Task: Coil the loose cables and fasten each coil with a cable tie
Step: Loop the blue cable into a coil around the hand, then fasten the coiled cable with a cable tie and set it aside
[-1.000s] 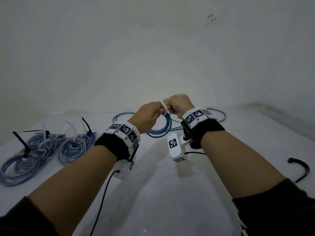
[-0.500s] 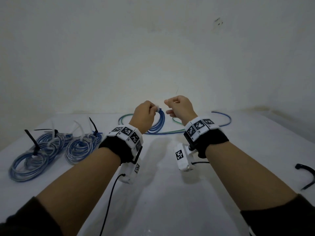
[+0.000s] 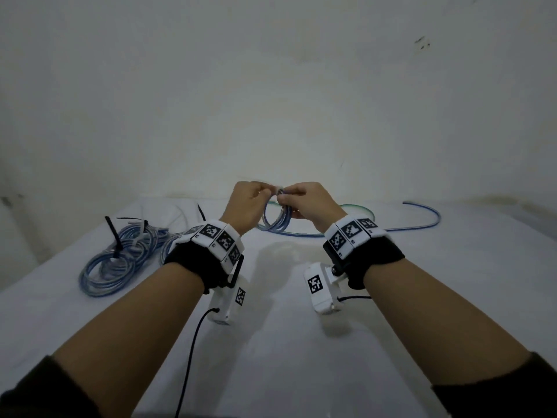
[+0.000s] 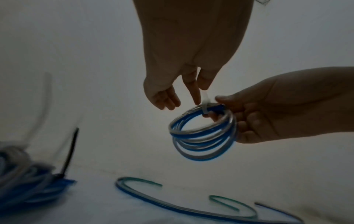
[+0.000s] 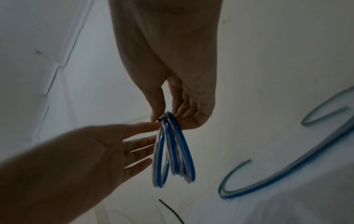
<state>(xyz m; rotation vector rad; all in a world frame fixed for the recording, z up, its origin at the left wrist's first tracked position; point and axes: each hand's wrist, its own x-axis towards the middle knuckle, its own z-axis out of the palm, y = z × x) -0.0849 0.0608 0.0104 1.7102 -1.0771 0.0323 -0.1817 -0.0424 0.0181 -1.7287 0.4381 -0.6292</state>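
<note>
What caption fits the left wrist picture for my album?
Right hand holds a small blue cable coil while the left hand pinches the white cable tie wrapped around it.

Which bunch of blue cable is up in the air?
The small coil that the right hand grips, above the table; the other coils lie on it at the left.

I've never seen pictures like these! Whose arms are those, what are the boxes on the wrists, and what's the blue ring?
No machine here: a person works with bare hands. The picture with both arms comes from a head camera; the two dark ones come from a white camera strapped under each wrist. The right hand holds a blue cable coil, and the left hand seems to pinch the white cable tie around it. On the white table lie tied coils on the left and a loose cable behind.
</note>
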